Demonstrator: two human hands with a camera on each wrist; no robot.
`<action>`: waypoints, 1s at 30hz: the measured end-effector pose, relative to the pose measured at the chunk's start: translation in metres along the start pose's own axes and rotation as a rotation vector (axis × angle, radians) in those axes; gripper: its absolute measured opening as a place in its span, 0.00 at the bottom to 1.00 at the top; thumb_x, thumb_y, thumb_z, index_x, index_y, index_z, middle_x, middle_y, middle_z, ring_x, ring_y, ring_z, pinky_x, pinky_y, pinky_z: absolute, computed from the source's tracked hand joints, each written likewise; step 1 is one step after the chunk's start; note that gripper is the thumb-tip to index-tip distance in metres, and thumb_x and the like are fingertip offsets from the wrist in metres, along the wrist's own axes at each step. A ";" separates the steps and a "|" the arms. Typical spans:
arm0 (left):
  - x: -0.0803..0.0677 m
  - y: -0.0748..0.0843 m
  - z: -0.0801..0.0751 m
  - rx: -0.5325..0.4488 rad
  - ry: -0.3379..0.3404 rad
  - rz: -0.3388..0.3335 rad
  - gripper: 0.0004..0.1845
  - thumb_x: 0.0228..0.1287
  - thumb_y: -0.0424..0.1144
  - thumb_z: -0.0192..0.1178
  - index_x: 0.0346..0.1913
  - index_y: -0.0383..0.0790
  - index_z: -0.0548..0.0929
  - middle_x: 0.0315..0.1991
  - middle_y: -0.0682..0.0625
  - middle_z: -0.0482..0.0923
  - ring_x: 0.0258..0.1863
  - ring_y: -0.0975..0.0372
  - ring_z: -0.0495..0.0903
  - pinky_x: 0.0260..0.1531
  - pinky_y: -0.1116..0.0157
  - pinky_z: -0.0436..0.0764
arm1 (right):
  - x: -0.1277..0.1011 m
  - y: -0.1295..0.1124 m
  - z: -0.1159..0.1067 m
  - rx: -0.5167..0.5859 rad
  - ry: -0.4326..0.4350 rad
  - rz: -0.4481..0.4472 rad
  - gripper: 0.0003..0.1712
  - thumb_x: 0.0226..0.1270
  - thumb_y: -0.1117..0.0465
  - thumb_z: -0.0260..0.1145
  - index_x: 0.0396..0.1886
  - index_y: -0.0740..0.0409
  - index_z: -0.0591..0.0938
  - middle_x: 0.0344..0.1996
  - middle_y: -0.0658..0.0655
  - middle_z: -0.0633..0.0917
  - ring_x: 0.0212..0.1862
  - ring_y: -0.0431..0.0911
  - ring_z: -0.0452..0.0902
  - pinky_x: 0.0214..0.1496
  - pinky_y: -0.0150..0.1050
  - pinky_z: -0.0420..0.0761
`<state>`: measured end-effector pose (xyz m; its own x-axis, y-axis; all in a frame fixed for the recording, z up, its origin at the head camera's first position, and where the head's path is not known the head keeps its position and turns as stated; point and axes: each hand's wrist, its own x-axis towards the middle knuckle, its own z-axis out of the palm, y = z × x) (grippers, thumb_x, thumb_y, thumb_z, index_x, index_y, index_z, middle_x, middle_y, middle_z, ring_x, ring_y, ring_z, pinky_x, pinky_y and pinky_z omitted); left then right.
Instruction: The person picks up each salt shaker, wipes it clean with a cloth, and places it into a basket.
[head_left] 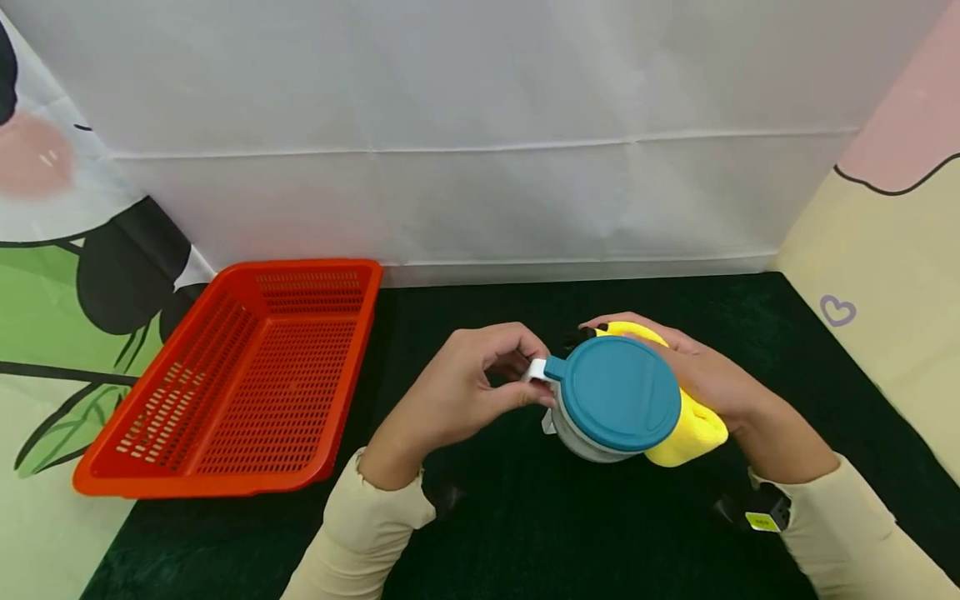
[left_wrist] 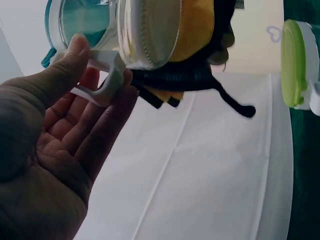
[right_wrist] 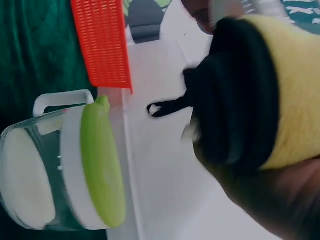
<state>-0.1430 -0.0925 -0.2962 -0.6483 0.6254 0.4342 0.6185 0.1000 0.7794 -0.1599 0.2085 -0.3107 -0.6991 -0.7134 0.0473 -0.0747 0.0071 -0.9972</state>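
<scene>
1. Jar of clear glass with a round teal plastic lid [head_left: 620, 393] and a white side handle [head_left: 536, 371] is held up above the dark green bench [head_left: 525, 517], near its middle, lid facing the head camera.
2. The left hand [head_left: 480, 379] pinches the white handle between thumb and curled fingers; the left wrist view shows the thumb [left_wrist: 75, 55] on top of the handle [left_wrist: 102, 80] and the fingers under it.
3. The right hand [head_left: 701, 367] wraps round the far and right side of the jar, clamped on a yellow plush cloth with black trim [head_left: 690, 425] that it presses against the jar's body.
4. In the right wrist view that cloth [right_wrist: 295, 95] fills the upper right, its black part [right_wrist: 235, 100] turned to the camera and a thin black loop [right_wrist: 165, 107] sticking out from it.
5. Both hands are close together, one on each side of the jar; cream sleeves [head_left: 360, 525] cover both forearms.
6. A second clear glass jar with a lime green lid [right_wrist: 102, 165] and white handle shows in the wrist views, lying sideways in the frame, apart from the hands; its place on the bench cannot be told.
7. A red perforated plastic basket [head_left: 247, 375] sits on the left part of the bench, well apart from the jar.
8. A white sheet wall [head_left: 480, 125] stands behind the bench, with printed panels at both sides.
</scene>
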 end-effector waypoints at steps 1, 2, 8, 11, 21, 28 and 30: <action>0.000 -0.001 0.000 -0.004 -0.006 -0.011 0.14 0.59 0.26 0.74 0.45 0.38 0.82 0.42 0.52 0.85 0.38 0.66 0.85 0.44 0.63 0.87 | -0.002 -0.001 0.001 0.002 0.005 0.000 0.23 0.88 0.60 0.40 0.76 0.48 0.66 0.53 0.64 0.77 0.33 0.58 0.86 0.37 0.53 0.88; 0.000 -0.002 0.000 -0.009 -0.012 -0.024 0.14 0.59 0.26 0.74 0.45 0.38 0.82 0.42 0.51 0.85 0.38 0.66 0.85 0.45 0.63 0.87 | -0.004 -0.003 0.001 -0.007 0.017 0.001 0.23 0.88 0.59 0.39 0.76 0.48 0.66 0.51 0.64 0.77 0.33 0.59 0.86 0.36 0.53 0.88; 0.002 -0.005 0.002 -0.028 -0.039 -0.049 0.13 0.60 0.26 0.73 0.45 0.37 0.82 0.41 0.50 0.86 0.38 0.66 0.86 0.44 0.64 0.87 | -0.021 -0.026 0.000 -0.075 0.038 -0.043 0.24 0.87 0.61 0.39 0.76 0.48 0.65 0.40 0.61 0.79 0.28 0.63 0.84 0.29 0.53 0.87; 0.002 -0.002 0.004 -0.036 -0.060 -0.011 0.13 0.60 0.25 0.72 0.45 0.38 0.81 0.41 0.50 0.85 0.38 0.66 0.85 0.45 0.63 0.87 | -0.022 -0.031 -0.003 -0.061 -0.015 -0.057 0.24 0.87 0.63 0.39 0.75 0.50 0.66 0.41 0.62 0.78 0.27 0.62 0.84 0.28 0.52 0.87; -0.001 0.008 0.003 -0.088 -0.113 0.056 0.14 0.58 0.25 0.73 0.43 0.37 0.80 0.40 0.49 0.83 0.38 0.66 0.84 0.44 0.62 0.87 | 0.006 -0.005 0.001 -0.058 -0.198 0.005 0.21 0.86 0.64 0.42 0.69 0.55 0.73 0.59 0.66 0.73 0.47 0.64 0.79 0.42 0.53 0.87; 0.002 -0.005 0.002 -0.101 -0.143 -0.020 0.12 0.60 0.25 0.72 0.42 0.37 0.80 0.39 0.49 0.85 0.37 0.67 0.85 0.43 0.62 0.87 | -0.012 -0.013 -0.010 0.033 -0.201 0.008 0.23 0.87 0.65 0.37 0.72 0.56 0.68 0.49 0.63 0.77 0.32 0.61 0.85 0.34 0.51 0.88; 0.002 -0.005 0.003 -0.083 -0.151 -0.008 0.12 0.60 0.26 0.73 0.43 0.37 0.81 0.39 0.49 0.85 0.37 0.67 0.85 0.43 0.63 0.87 | -0.017 -0.019 -0.013 0.070 -0.228 -0.019 0.23 0.87 0.67 0.36 0.73 0.58 0.67 0.46 0.63 0.77 0.32 0.60 0.85 0.33 0.52 0.88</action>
<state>-0.1464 -0.0889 -0.3010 -0.5757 0.7343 0.3598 0.5702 0.0451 0.8203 -0.1558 0.2296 -0.2922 -0.5189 -0.8528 0.0599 -0.0311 -0.0512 -0.9982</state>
